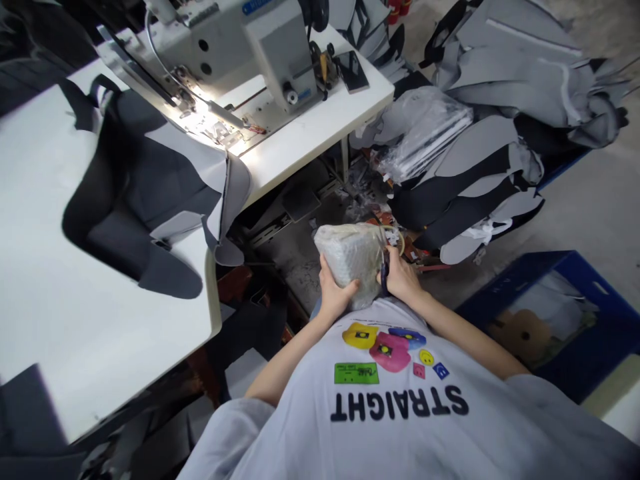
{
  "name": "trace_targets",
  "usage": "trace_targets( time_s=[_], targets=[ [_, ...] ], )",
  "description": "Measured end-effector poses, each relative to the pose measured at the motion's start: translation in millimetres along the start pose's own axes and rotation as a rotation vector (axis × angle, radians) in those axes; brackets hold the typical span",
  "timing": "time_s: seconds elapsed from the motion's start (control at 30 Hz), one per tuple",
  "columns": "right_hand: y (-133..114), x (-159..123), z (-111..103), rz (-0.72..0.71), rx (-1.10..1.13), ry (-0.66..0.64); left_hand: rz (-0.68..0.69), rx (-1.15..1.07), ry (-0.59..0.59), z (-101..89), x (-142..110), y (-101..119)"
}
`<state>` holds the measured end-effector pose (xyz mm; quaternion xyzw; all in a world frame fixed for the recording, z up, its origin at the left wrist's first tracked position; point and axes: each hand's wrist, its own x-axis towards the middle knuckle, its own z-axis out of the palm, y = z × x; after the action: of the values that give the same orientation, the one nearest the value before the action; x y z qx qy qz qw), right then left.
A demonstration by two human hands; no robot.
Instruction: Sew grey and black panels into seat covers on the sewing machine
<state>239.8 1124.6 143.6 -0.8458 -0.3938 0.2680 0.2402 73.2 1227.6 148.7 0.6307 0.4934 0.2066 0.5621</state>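
A package wrapped in clear bubble wrap [350,260] is held close in front of my shirt. My left hand [336,293] grips its near left side, thumb across the front and fingers around the edge. At the package's right side my right hand [400,275] is closed around a pair of scissors [385,272] with dark handles. Their blades point away from me along the wrap's right edge; how far they are opened I cannot tell. What lies inside the wrap is hidden.
On the white table [40,267] stands a lit sewing machine [220,60], with dark and grey fabric pieces [150,180] under it. A phone [353,71] lies near the table's edge. Stacked grey cut pieces [500,67] are to the right, above a blue crate [565,320].
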Motion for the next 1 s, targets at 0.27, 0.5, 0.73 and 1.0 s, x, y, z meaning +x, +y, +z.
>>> trace_targets(
  time_s=[0.27, 0.5, 0.73, 1.0],
  targets=[
    [18.7, 5.6, -4.7, 0.009, -0.081, -0.050, -0.039, 0.163, -0.079, 0.3, 27.8, -6.4],
    [6.7, -4.8, -18.5, 0.073, -0.135, -0.087, 0.439, 0.634, -0.111, 13.5, 19.8, 19.7],
    [-5.7, -4.7, -17.7, 0.031, -0.146, -0.073, 0.378, 1.068, -0.216, 42.6, 15.2, 42.6],
    [24.3, -4.5, -15.3, -0.200, 0.010, -0.122, 0.482, 0.932, -0.395, 13.0, 40.5, 22.1]
  ],
)
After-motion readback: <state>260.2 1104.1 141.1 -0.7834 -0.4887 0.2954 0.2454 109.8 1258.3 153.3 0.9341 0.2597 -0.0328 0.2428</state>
